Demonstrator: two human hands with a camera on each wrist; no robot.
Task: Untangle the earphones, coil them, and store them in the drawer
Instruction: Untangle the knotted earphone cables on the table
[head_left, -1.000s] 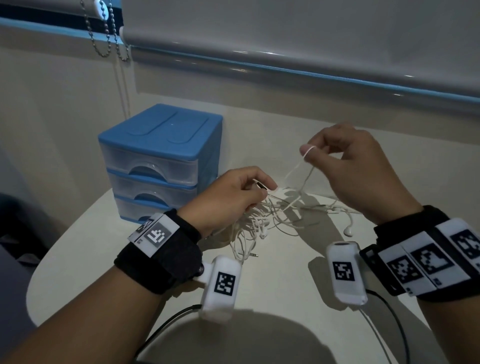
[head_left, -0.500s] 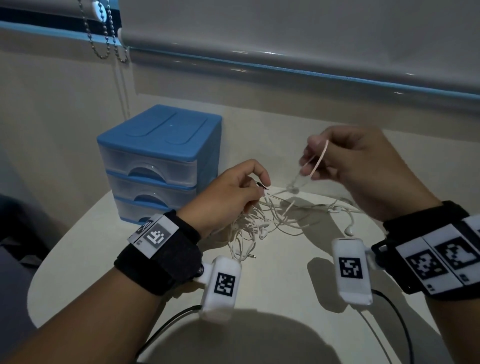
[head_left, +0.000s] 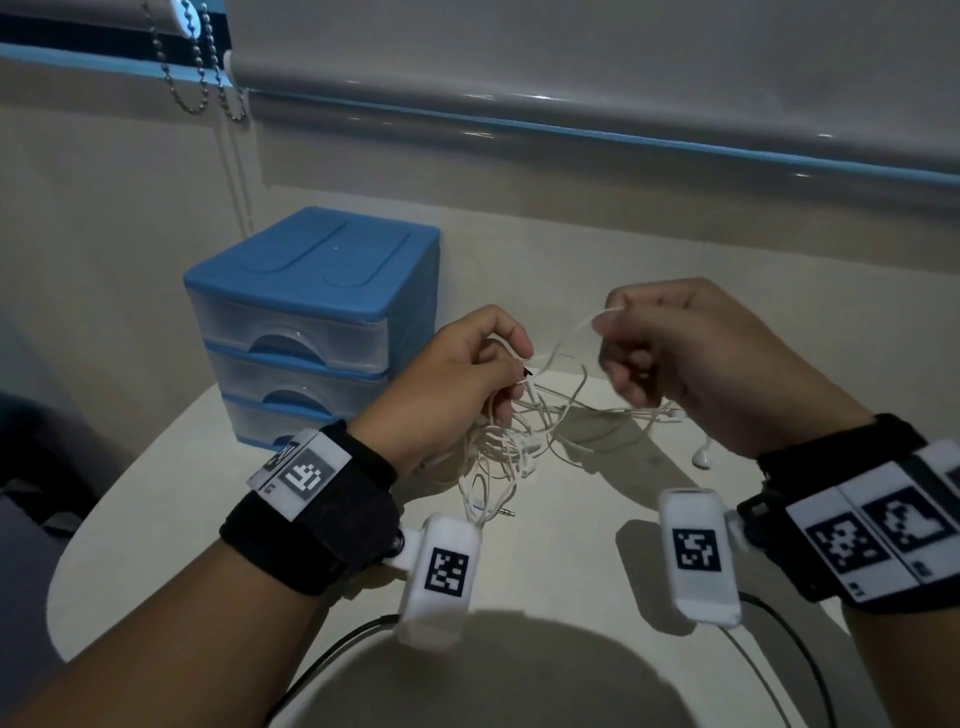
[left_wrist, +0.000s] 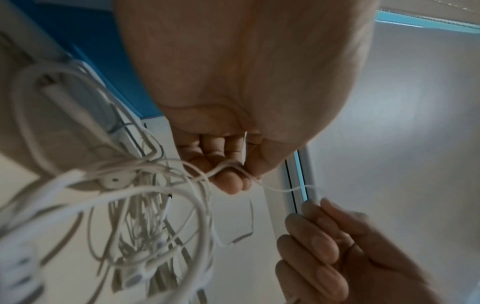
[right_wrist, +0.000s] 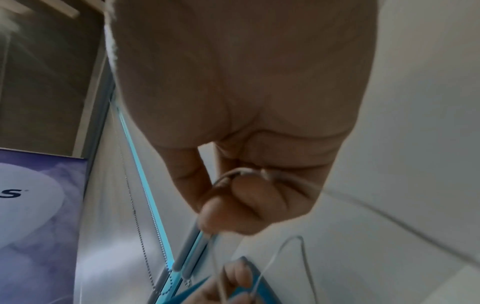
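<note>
My left hand (head_left: 457, 384) pinches a strand of the earphones (head_left: 511, 447), fingers curled, with the tangled bulk hanging below it onto the table (head_left: 208, 499). My right hand (head_left: 691, 364) pinches another strand between thumb and forefinger, raised above the table. One earbud (head_left: 701, 457) rests on the table below my right hand. The drawer unit (head_left: 311, 322) stands behind my left hand, all drawers closed.

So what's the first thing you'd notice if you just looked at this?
Probably the messy bundle of white earphones in the middle of the table, with the left hand and right hand each pinching a strand above it. Next, the blue drawer unit standing behind the left hand, all drawers closed.
</note>
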